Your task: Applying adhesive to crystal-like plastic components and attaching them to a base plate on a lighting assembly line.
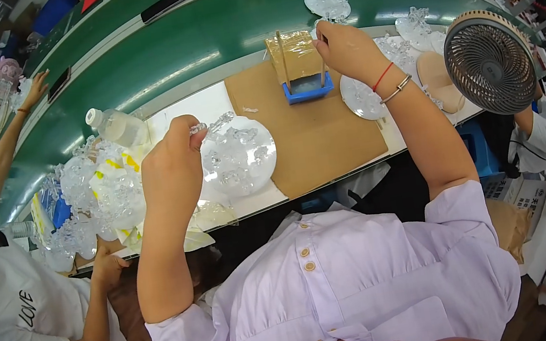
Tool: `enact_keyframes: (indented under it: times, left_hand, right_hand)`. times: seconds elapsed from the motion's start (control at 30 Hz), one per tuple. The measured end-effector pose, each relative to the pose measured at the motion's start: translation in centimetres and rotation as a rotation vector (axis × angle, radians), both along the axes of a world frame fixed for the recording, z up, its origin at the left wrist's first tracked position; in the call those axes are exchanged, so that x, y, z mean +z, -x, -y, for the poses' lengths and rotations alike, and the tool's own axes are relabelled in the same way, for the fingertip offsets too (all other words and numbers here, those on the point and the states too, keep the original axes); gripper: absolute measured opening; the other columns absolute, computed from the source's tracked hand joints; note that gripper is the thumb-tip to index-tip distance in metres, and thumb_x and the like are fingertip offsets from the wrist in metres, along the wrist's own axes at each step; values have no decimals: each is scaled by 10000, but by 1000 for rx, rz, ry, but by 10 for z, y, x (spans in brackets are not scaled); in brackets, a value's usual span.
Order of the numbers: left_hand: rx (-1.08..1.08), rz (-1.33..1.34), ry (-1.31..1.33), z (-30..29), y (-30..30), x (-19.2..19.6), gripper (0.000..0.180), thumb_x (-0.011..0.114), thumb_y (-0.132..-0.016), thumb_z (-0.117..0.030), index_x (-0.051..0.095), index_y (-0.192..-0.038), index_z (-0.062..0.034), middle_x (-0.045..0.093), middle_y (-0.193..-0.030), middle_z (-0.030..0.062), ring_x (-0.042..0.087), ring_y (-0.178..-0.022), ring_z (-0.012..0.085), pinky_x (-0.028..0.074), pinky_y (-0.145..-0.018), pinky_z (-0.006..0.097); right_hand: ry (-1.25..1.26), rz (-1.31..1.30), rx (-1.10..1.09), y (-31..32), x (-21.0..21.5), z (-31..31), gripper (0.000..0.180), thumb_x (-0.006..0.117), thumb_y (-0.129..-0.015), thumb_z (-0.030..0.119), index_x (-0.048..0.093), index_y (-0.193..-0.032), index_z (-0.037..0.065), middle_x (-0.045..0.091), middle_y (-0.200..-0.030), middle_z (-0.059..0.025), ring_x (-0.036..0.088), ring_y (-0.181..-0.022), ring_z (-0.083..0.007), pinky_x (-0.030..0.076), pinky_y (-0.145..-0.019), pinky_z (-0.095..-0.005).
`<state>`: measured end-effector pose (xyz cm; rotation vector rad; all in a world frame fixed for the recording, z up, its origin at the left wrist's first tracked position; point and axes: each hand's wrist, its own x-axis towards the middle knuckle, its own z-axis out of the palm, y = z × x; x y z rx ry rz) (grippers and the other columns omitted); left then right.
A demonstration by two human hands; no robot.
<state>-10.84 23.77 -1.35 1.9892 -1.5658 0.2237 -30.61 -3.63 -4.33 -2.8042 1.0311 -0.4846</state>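
My left hand (169,161) is closed in a pinch on a small clear plastic piece (216,123), above a round white disc (264,158) that carries more clear pieces. My right hand (348,50) is closed around the top of a thin wooden stick (323,75), whose lower end reaches into a small blue tray (309,94). Another wooden stick (283,56) stands in the same tray, leaning on a tape-covered tan block (298,52) behind it. What lies inside the tray is hard to make out. Under the tray lies a brown cardboard sheet (325,141).
A clear bottle (117,127) and a heap of clear pieces (106,188) lie to the left. Discs with clear pieces (362,97) and a round fan (489,60) stand at right. Beyond runs a green belt (197,40). A co-worker's arm (8,146) reaches over it.
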Motion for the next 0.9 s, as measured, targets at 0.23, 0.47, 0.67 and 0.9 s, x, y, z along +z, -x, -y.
enact_keyframes:
  times: [0.23,0.47,0.67,0.9]
  left_hand:
    - [49,1,-24,-6,-11,-14,144,663,-871,-130,556,-953,-79,633,-701,125,626,-617,316,476,-531,407]
    - [50,37,-12,7,-19,-23,147,653,-872,-124,544,-954,-70,639,-727,118,624,-629,305,472,-528,399]
    - [-44,62,3,31,-9,-26,154,642,-874,-129,507,-905,-61,603,-699,105,611,-611,294,462,-517,403]
    - [-169,90,10,56,22,-35,121,596,-884,-137,491,-886,-78,599,-705,90,620,-607,262,485,-526,384]
  right_hand:
    - [419,263,186,-14,8,-2,294,647,-878,272,614,-1023,18,622,-987,-146,598,-903,-329,479,-784,-412]
    - [47,107,0,-51,-6,-22,372,617,-901,369,631,-975,5,667,-864,-164,633,-771,-351,504,-671,-417]
    - [-191,218,10,-56,-23,-25,263,590,-899,266,575,-864,6,650,-725,-170,639,-699,-363,509,-650,-441]
    - [-29,298,31,-35,-14,-45,146,586,-873,156,554,-865,14,644,-696,-154,641,-641,-349,510,-584,-400]
